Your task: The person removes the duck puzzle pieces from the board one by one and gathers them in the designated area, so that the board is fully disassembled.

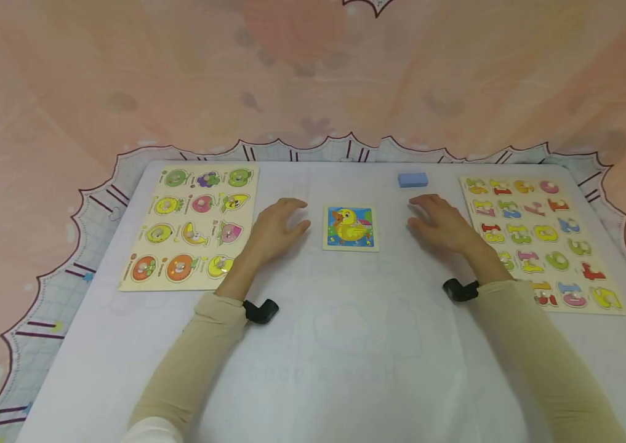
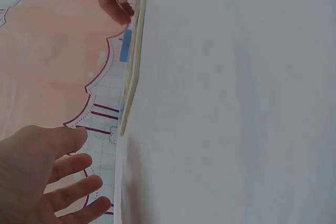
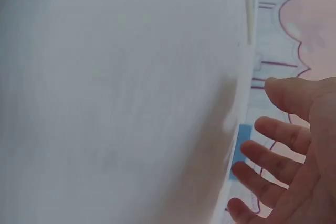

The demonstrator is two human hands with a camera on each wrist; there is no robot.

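Observation:
A small square duck puzzle (image 1: pixel 350 228), a yellow duck on blue, lies mid-table between the two hands. My left hand (image 1: pixel 276 231) is to its left with fingers relaxed and apart, holding nothing. On the other side my right hand (image 1: pixel 439 224) is held the same way, thumb and fingers spread, also with nothing in it. Both hands appear in their own wrist views, the left hand (image 2: pixel 58 177) at lower left and the right hand (image 3: pixel 289 150) at lower right. A blue block (image 1: pixel 413 179) lies just beyond the right hand's fingertips.
A fruit puzzle board (image 1: pixel 191 231) with knobbed pieces lies at the left, partly behind the left forearm. The number puzzle board (image 1: pixel 545 246) at the right is partly covered by the right arm. A scalloped white cloth (image 1: pixel 335 369) covers the table.

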